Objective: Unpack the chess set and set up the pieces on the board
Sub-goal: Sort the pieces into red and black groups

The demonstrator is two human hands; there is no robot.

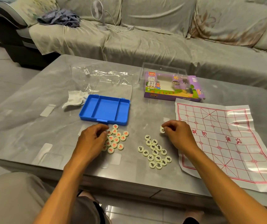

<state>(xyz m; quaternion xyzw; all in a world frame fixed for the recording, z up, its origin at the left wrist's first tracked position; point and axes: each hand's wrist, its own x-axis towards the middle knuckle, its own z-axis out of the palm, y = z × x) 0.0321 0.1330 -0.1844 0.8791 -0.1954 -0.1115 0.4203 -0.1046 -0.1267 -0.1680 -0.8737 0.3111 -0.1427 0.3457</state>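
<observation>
Unfolded, the creased white board (226,143) shows red gridlines.

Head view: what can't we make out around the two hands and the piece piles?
- Red-lettered cream discs: several hidden under the left hand.
- Cream disc in the right hand grip: character covered by fingers.
- Red-lined paper board: near right corner cut by frame edge.

The tray (104,109) was blue, the box (171,88) purple; cream discs bore red (115,139) or black (155,152) characters; the board (226,143) showed red gridlines.
</observation>
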